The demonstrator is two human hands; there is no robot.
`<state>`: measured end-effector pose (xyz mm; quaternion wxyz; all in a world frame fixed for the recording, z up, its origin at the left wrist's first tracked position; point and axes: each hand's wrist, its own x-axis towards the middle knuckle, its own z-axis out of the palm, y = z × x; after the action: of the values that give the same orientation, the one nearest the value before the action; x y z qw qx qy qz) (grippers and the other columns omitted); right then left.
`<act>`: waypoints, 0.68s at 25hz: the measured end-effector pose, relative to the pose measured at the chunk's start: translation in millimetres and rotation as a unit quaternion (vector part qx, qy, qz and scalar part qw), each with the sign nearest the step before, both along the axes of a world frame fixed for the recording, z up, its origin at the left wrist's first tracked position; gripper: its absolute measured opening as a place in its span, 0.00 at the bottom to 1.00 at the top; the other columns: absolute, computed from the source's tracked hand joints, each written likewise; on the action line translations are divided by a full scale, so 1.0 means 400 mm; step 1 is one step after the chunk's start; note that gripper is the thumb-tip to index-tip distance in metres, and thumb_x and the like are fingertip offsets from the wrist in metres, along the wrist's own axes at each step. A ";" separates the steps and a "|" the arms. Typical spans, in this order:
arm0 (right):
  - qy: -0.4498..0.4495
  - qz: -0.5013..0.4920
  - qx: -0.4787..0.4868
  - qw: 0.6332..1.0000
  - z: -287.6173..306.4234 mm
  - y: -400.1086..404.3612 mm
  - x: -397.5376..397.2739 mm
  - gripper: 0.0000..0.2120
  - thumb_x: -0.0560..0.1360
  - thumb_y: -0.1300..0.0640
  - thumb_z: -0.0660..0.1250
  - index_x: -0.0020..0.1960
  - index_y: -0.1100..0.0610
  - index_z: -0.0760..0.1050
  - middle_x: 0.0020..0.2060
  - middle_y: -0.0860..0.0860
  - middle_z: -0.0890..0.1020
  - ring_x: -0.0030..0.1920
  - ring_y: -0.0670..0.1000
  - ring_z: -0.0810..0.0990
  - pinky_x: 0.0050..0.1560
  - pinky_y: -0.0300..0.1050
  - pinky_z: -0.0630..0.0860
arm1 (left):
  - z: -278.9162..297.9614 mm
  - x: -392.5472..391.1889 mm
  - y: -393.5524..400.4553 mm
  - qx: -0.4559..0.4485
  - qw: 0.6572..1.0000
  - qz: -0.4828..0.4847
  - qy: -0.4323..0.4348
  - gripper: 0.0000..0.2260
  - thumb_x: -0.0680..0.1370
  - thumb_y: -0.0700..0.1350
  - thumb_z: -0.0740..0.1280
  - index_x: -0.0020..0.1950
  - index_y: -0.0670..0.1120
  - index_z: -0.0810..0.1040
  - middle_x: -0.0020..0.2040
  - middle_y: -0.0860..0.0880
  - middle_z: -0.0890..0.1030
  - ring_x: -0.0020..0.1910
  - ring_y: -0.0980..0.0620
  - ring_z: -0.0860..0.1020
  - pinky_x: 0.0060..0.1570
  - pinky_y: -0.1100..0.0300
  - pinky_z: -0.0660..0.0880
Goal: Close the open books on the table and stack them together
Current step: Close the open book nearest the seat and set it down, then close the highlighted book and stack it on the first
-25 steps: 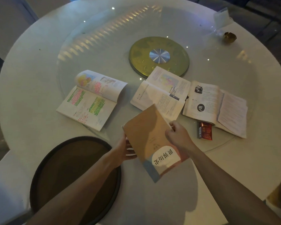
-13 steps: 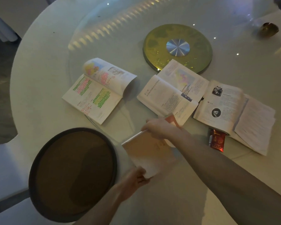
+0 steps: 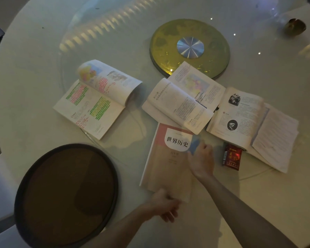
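Note:
A closed book point(image 3: 168, 167) with a tan and pink cover lies flat, cover up, near the table's front edge. My right hand point(image 3: 201, 158) rests on its right edge with the fingers curled over it. At the book's near corner, my left hand point(image 3: 166, 204) has its fingers apart and grips nothing. Three books lie open beyond it: one with green and pink highlighting point(image 3: 97, 104) at the left, a middle one point(image 3: 179, 102) whose lower page overlaps the closed book's top edge, and a thick one point(image 3: 240, 119) at the right.
A red cigarette pack point(image 3: 232, 156) lies just right of my right hand, against the thick book. A dark round tray point(image 3: 66, 194) sits at the front left. A gold disc point(image 3: 211, 51) marks the middle of the white round table point(image 3: 25, 68). A small brass object point(image 3: 295, 26) stands far right.
The closed book was held up in both hands, was turned over and now lies flat with its cover up. My left hand has slid off to its near corner.

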<state>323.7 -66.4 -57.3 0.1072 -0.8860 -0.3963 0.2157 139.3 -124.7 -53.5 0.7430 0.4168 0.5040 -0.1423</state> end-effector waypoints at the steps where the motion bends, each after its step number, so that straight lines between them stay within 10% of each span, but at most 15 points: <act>1: 0.007 -0.012 -0.032 0.999 -0.009 -0.014 0.011 0.27 0.77 0.49 0.72 0.70 0.61 0.68 0.63 0.60 0.75 0.62 0.59 0.75 0.54 0.51 0.77 | 0.013 -0.006 0.036 0.099 0.995 -0.004 0.021 0.11 0.79 0.51 0.65 0.42 0.45 0.79 0.36 0.48 0.81 0.28 0.53 0.80 0.32 0.54 0.80; 5: 0.089 -0.053 -0.028 0.994 -0.025 -0.023 -0.004 0.26 0.78 0.54 0.70 0.72 0.61 0.67 0.66 0.59 0.74 0.65 0.59 0.75 0.59 0.52 0.75 | 0.032 -0.032 0.207 0.394 0.903 0.081 0.149 0.17 0.78 0.50 0.66 0.66 0.47 0.76 0.58 0.47 0.77 0.55 0.49 0.78 0.58 0.54 0.78; 17: 0.070 0.069 0.124 0.987 0.046 0.116 -0.149 0.24 0.78 0.54 0.70 0.72 0.58 0.72 0.58 0.55 0.77 0.56 0.54 0.78 0.53 0.50 0.80 | 0.040 -0.263 0.416 0.372 0.884 0.228 0.169 0.22 0.77 0.50 0.70 0.68 0.43 0.75 0.59 0.45 0.80 0.54 0.49 0.80 0.55 0.51 0.79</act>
<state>264.2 -19.9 -39.0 0.2289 -0.8188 -0.4718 0.2336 34.1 41.5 -37.4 0.4487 0.5060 0.7189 0.1606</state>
